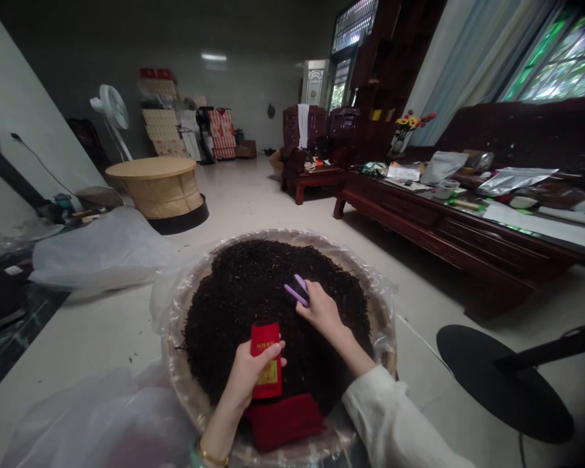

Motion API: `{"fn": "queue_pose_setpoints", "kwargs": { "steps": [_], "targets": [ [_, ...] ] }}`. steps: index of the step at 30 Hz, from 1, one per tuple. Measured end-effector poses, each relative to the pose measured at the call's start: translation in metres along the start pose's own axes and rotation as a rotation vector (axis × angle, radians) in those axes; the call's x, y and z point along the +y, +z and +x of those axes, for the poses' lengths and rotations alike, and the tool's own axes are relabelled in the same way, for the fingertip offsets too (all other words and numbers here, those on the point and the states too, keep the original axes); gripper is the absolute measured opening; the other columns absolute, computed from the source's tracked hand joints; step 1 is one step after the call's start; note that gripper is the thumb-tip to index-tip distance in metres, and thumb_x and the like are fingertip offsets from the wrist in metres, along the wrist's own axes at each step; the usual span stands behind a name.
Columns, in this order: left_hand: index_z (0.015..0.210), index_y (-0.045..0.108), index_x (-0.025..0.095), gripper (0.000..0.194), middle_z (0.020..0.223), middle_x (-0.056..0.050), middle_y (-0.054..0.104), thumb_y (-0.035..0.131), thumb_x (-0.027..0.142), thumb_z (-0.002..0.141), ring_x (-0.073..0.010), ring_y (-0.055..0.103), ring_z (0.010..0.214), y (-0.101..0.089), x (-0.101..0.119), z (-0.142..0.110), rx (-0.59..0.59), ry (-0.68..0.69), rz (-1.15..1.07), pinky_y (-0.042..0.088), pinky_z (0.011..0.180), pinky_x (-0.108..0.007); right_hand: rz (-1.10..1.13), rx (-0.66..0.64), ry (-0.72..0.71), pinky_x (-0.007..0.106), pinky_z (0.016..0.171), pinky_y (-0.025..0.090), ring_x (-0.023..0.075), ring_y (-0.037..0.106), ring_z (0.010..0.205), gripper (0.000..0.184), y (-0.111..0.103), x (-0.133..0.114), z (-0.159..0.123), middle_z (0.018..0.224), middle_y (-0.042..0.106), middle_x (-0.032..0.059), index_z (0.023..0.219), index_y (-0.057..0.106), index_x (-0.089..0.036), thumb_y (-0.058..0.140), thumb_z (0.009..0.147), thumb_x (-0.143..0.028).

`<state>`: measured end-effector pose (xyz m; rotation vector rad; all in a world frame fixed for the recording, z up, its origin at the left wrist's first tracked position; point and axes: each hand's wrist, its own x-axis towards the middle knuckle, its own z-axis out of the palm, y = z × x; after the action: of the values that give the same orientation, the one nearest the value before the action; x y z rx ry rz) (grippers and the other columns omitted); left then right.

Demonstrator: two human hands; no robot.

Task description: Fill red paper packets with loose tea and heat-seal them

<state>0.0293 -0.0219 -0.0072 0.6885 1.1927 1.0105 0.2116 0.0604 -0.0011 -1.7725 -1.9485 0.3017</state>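
My left hand point(248, 378) is clamped on a red packet point(266, 361), its thumb across the front, while my right hand point(322, 312) pinches a small purple tool point(297, 290) (too small for me to tell its kind) over the pile. Beneath both lies a heap of dark tea leaves point(273, 299), with a folded red pouch point(285, 422) at its near edge. The leaves sit in a round woven tray point(381, 318) lined with clear plastic point(166, 302), on the floor point(253, 195). To the right stands a dark wooden table point(419, 224) carrying foil bags point(517, 182); a white fan point(113, 110) stands well back on the left.
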Motion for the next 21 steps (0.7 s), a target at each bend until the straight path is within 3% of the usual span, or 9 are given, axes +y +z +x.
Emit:
{"fn": "queue_pose_setpoints", "kwargs": {
  "steps": [3, 6, 11, 14, 17, 21],
  "targets": [
    [0.095, 0.067, 0.009, 0.063, 0.093, -0.017, 0.074, 0.086, 0.043, 0.046, -0.0232, 0.072, 0.063, -0.003, -0.001, 0.002, -0.005, 0.001, 0.0, 0.055, 0.054, -0.027, 0.28, -0.1, -0.178, 0.028, 0.071, 0.045, 0.0179, 0.058, 0.08, 0.052, -0.02, 0.002, -0.002, 0.1, 0.062, 0.006, 0.128, 0.048, -0.017, 0.055, 0.078, -0.022],
    [0.094, 0.067, 0.009, 0.062, 0.091, -0.017, 0.075, 0.086, 0.044, 0.047, -0.0233, 0.072, 0.062, -0.004, -0.003, 0.004, -0.032, 0.018, 0.011, 0.055, 0.055, -0.028, 0.514, -0.386, -0.317, 0.023, 0.06, 0.042, 0.0127, 0.053, 0.067, 0.053, -0.043, -0.006, -0.009, 0.089, 0.063, 0.001, 0.132, 0.048, -0.019, 0.055, 0.081, -0.027],
    [0.084, 0.07, 0.008, 0.054, 0.078, -0.011, 0.075, 0.086, 0.044, 0.046, -0.0218, 0.07, 0.058, -0.002, -0.002, 0.002, -0.119, 0.051, 0.06, 0.055, 0.057, -0.03, 0.481, -0.663, -0.454, 0.019, 0.055, 0.038, 0.0095, 0.049, 0.062, 0.054, -0.055, -0.027, -0.018, 0.082, 0.063, -0.0011, 0.13, 0.053, -0.019, 0.061, 0.078, -0.028],
    [0.082, 0.07, 0.008, 0.052, 0.07, -0.008, 0.074, 0.087, 0.041, 0.045, -0.0211, 0.069, 0.058, 0.0, -0.001, 0.0, -0.155, 0.06, 0.083, 0.055, 0.059, -0.03, 0.426, -0.7, -0.56, 0.018, 0.054, 0.037, 0.009, 0.048, 0.059, 0.047, -0.051, -0.034, -0.019, 0.079, 0.064, 0.0001, 0.125, 0.057, -0.016, 0.06, 0.08, -0.03],
    [0.08, 0.07, 0.007, 0.051, 0.069, -0.008, 0.073, 0.087, 0.041, 0.045, -0.022, 0.069, 0.058, -0.001, 0.0, -0.001, -0.118, 0.054, 0.105, 0.055, 0.058, -0.031, 0.397, -0.673, -0.64, 0.018, 0.053, 0.036, 0.009, 0.048, 0.057, 0.043, -0.048, -0.037, -0.019, 0.076, 0.065, 0.0017, 0.124, 0.058, -0.014, 0.054, 0.086, -0.033],
    [0.084, 0.07, 0.007, 0.052, 0.072, -0.01, 0.074, 0.085, 0.041, 0.048, -0.0218, 0.069, 0.057, -0.002, -0.004, 0.0, -0.139, 0.019, 0.122, 0.053, 0.055, -0.028, 0.425, -0.656, -0.643, 0.02, 0.059, 0.042, 0.0119, 0.057, 0.064, 0.04, -0.047, -0.037, -0.018, 0.084, 0.069, 0.0052, 0.124, 0.057, -0.013, 0.046, 0.091, -0.033]
  ]
}}
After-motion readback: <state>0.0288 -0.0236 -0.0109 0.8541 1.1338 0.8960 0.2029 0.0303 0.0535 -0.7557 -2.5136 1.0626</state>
